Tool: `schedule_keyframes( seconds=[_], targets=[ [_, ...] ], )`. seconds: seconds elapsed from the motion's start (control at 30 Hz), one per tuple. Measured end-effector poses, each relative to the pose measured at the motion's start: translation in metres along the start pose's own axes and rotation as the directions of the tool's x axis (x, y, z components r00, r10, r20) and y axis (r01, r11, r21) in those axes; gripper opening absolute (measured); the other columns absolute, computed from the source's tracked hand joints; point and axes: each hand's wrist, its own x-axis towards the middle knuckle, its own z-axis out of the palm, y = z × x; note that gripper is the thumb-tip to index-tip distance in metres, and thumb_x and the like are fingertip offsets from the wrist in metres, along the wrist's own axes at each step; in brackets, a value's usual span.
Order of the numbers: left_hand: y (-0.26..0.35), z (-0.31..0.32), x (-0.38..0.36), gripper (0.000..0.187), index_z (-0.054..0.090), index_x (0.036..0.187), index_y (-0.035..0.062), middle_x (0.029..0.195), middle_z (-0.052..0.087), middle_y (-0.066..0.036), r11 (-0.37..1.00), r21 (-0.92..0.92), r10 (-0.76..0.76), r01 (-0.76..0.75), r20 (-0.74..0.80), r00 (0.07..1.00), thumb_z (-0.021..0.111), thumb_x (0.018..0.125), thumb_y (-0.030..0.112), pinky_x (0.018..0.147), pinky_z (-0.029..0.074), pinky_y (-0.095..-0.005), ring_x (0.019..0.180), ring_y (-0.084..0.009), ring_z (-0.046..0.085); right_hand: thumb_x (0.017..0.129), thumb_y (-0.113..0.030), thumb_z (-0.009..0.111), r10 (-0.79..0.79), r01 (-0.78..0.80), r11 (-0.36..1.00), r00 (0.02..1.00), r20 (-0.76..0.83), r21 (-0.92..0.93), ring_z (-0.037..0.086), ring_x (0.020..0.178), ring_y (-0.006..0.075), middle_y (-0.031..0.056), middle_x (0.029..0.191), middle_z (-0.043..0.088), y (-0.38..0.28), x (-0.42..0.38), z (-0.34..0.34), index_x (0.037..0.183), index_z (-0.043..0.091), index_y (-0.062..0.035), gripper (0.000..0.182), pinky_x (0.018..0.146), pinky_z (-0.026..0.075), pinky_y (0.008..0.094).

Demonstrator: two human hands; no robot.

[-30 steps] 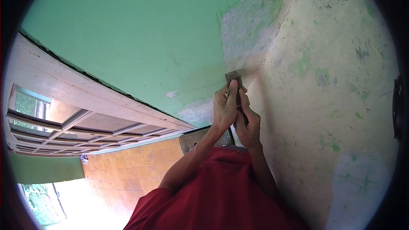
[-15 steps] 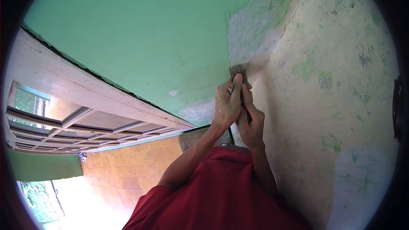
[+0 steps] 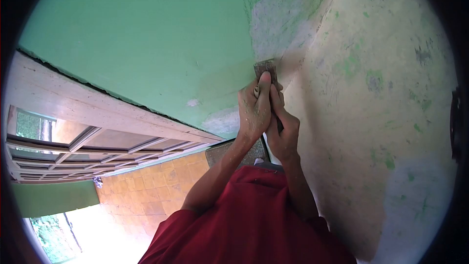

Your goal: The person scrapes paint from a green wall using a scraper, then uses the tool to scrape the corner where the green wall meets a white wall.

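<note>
Both my hands are closed around one scraper (image 3: 265, 67), its flat, worn blade against the green wall (image 3: 146, 34) at the lower edge of a bare, scraped patch (image 3: 278, 27). My left hand (image 3: 255, 112) grips from the left, its thumb stretched along the base of the blade. Paint flecks dust its back and wrist. A small pale, rounded thing shows by its fingers; I cannot make out what it is. My right hand (image 3: 285, 129) wraps the dark handle from the right, lower down. Most of the handle is hidden by the hands.
Close on the right stands a pale wall (image 3: 351, 117) with green paint remnants, meeting the green wall in a corner. A wooden frame with glass panes (image 3: 107, 142) runs along the left. Orange floor tiles (image 3: 146, 186) and a dark-edged panel (image 3: 220, 152) lie below.
The view has shifted a little, so walls, hands and scraper sit slightly differently in the picture. Both hands keep their hold, and the blade stays near the same edge of the scraped patch.
</note>
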Motion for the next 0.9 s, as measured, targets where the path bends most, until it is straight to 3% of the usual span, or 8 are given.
schedule_keyframes(
  seconds=[0.1,0.2,0.3,0.53,0.6,0.9],
  targets=[
    [-0.014,-0.003,0.007,0.051,0.061,0.082,-0.0026,0.063,0.060,-0.005,0.996,0.050,0.073,-0.072,-0.005,0.997,0.044,0.107,0.039,0.050,0.044,-0.0250,0.057,-0.0097,0.055,0.096,0.000,0.045,-0.028,0.029,0.999,0.998,-0.057,0.025,0.057,0.070,0.0081,0.0063,0.085,0.065,0.010,-0.013,0.004,0.148,0.040,0.0018,0.053,0.065,0.047,0.0231],
    [-0.023,0.000,0.004,0.052,0.061,0.082,-0.0038,0.062,0.060,-0.005,0.999,0.041,-0.030,0.031,-0.017,0.999,0.045,0.107,0.039,0.050,0.044,-0.0254,0.057,-0.0097,0.055,0.096,0.000,0.045,0.097,-0.097,0.995,0.995,0.006,0.032,0.058,0.073,0.0080,0.0077,0.092,0.066,0.014,-0.017,0.001,0.148,0.040,0.0021,0.053,0.066,0.048,0.0228],
    [-0.008,0.000,0.004,0.052,0.062,0.082,-0.0047,0.063,0.060,-0.006,0.998,0.047,-0.033,0.033,-0.006,0.999,0.046,0.106,0.038,0.051,0.044,-0.0255,0.057,-0.0099,0.055,0.096,0.000,0.045,0.061,-0.061,0.998,0.998,-0.014,0.035,0.058,0.073,0.0077,0.0079,0.096,0.067,0.006,-0.010,0.000,0.148,0.040,0.0021,0.053,0.066,0.047,0.0226],
    [-0.018,-0.004,0.005,0.051,0.063,0.082,-0.0045,0.062,0.060,-0.006,0.997,0.028,-0.070,0.070,0.002,0.998,0.045,0.107,0.038,0.050,0.044,-0.0255,0.056,-0.0100,0.054,0.095,0.001,0.045,0.071,-0.070,0.996,0.997,-0.014,0.049,0.057,0.071,0.0075,0.0079,0.093,0.067,0.013,-0.014,0.003,0.148,0.040,0.0027,0.053,0.064,0.046,0.0220],
    [-0.020,-0.003,0.005,0.051,0.062,0.082,-0.0042,0.063,0.060,-0.006,0.998,0.051,-0.042,0.042,0.013,0.999,0.045,0.107,0.038,0.050,0.044,-0.0258,0.056,-0.0103,0.055,0.095,0.001,0.044,0.063,-0.063,0.998,0.998,0.007,-0.026,0.055,0.069,0.0072,0.0069,0.088,0.066,0.011,-0.014,-0.001,0.148,0.040,0.0021,0.054,0.062,0.045,0.0223],
    [-0.023,-0.005,0.002,0.051,0.062,0.083,-0.0038,0.064,0.061,-0.006,0.995,0.028,-0.096,0.095,0.032,0.995,0.044,0.107,0.038,0.052,0.045,-0.0257,0.058,-0.0099,0.056,0.092,0.003,0.043,0.138,-0.139,0.990,0.990,0.022,0.037,0.052,0.063,0.0073,0.0056,0.082,0.062,0.011,-0.021,0.002,0.149,0.039,0.0014,0.057,0.059,0.044,0.0230]
  ],
)
